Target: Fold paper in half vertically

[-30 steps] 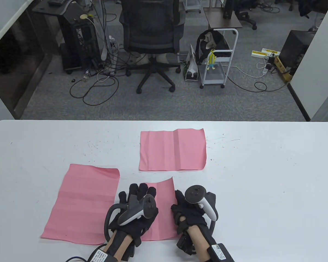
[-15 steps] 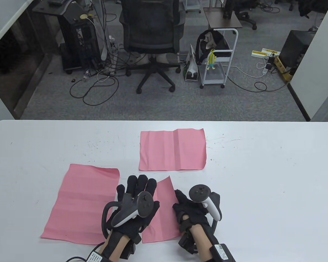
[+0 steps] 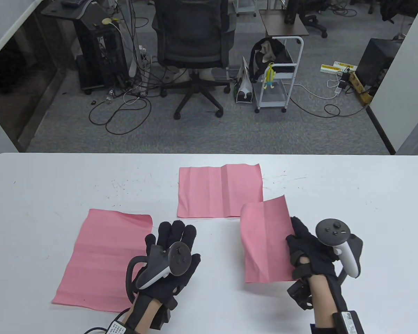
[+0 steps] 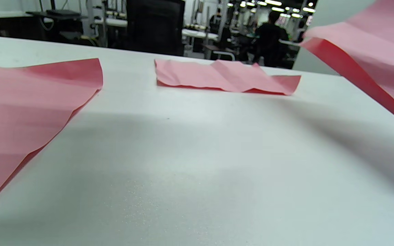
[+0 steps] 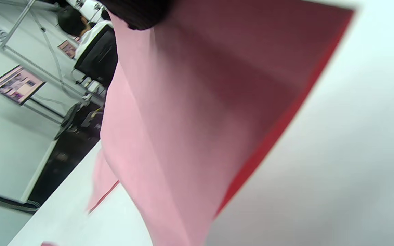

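In the lower right of the table view, the right hand (image 3: pixel 311 248) in its black sensor glove grips the folded pink paper sheet (image 3: pixel 266 240) by its right edge, holding it lifted off the white bench (image 3: pixel 351 195); its upper corner overlaps the near right corner of the creased pink paper sheet (image 3: pixel 220 190) lying flat at the centre of the frame. The right wrist view shows the held sheet (image 5: pixel 190 112) hanging tilted above the bench with a dark gloved fingertip (image 5: pixel 139 13) on it at the top edge (the picture is blurred, so the layers cannot be told apart). The left hand (image 3: pixel 169 257) sits in the lower middle of the table view, palm down with fingers spread and holding nothing; whether it touches the bench cannot be told. Just left of it, the large flat pink paper sheet (image 3: pixel 104 255) lies on the bench, its far right corner slightly raised in the left wrist view (image 4: pixel 29 102).
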Demonstrator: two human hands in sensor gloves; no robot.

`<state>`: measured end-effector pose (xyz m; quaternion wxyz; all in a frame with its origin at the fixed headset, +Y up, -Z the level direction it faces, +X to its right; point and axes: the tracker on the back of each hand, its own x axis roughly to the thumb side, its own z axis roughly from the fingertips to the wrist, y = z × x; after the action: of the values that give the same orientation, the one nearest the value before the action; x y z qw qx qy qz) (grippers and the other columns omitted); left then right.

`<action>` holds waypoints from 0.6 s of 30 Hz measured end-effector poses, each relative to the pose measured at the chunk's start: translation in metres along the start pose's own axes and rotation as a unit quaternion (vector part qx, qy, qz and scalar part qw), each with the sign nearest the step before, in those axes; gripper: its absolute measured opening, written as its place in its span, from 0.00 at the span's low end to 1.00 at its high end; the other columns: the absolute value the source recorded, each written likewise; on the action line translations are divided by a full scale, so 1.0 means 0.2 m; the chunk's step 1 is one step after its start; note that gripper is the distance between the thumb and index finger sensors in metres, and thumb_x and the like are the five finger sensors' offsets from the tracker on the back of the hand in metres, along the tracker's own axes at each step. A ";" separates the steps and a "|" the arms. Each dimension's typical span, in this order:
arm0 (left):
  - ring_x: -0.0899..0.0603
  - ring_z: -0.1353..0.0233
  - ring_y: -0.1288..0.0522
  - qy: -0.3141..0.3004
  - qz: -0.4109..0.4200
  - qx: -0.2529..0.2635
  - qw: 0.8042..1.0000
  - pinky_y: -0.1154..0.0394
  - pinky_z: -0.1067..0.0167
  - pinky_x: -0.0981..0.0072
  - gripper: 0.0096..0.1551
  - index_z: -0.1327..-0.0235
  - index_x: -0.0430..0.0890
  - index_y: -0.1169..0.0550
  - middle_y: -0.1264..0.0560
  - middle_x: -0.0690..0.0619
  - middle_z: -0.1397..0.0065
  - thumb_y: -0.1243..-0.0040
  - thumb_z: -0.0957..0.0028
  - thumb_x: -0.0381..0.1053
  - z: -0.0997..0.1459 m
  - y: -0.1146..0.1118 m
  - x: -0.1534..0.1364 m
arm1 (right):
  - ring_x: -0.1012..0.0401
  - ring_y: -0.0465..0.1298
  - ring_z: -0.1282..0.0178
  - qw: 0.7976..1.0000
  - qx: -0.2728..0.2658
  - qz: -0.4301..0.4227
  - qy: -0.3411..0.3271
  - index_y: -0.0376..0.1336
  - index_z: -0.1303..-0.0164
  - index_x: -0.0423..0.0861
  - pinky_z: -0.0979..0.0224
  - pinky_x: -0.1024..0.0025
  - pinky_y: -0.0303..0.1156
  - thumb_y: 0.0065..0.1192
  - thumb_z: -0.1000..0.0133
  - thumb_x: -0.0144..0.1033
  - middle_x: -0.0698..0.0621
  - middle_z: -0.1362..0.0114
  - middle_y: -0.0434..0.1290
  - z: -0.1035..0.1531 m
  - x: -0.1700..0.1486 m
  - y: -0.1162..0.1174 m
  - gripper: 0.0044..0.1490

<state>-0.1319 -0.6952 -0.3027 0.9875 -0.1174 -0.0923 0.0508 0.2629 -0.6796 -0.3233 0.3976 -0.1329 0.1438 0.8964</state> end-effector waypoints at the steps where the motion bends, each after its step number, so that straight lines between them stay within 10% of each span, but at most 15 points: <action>1: 0.37 0.12 0.72 0.000 -0.001 0.000 1.000 0.65 0.20 0.30 0.47 0.16 0.62 0.67 0.71 0.55 0.09 0.70 0.42 0.73 0.00 0.00 0.00 | 0.63 0.83 0.48 1.000 -0.008 0.001 0.012 0.53 0.24 0.55 0.45 0.65 0.79 0.62 0.44 0.36 0.55 0.33 0.75 0.00 -0.05 -0.04 0.36; 18: 0.37 0.12 0.72 0.010 0.000 -0.011 1.000 0.64 0.19 0.30 0.47 0.16 0.62 0.67 0.71 0.55 0.09 0.70 0.42 0.73 -0.01 0.00 -0.02 | 0.60 0.81 0.44 0.985 0.001 0.032 0.168 0.52 0.23 0.54 0.40 0.61 0.77 0.61 0.43 0.37 0.54 0.31 0.73 -0.18 -0.62 -0.09 0.38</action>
<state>-0.1356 -0.6964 -0.3047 0.9869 -0.1291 -0.0834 0.0491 0.3609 -0.7648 -0.3150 0.3385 -0.2768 0.2140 0.8735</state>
